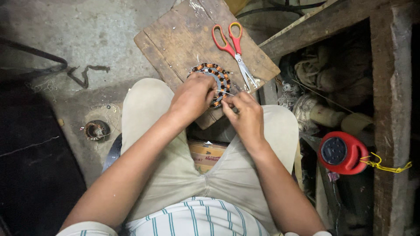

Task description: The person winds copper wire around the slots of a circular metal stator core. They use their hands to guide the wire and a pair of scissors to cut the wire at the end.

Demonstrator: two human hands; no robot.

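A round motor stator (217, 75) with copper-coloured coils lies on a worn wooden board (175, 39) in front of my knees. My left hand (191, 97) rests on the near left side of the stator and holds it down. Beside it, my right hand (245, 114) pinches a thin pale wire (225, 92) that runs to the stator's near edge. Red-handled scissors (234, 48) lie closed on the board just beyond the stator, blades pointing toward my right hand.
A red round cord reel (341, 153) with a yellow tie sits at right beside rags and a wooden frame (391, 109). A small coil part (96, 130) lies on the concrete floor at left. A cardboard box (205, 154) shows between my legs.
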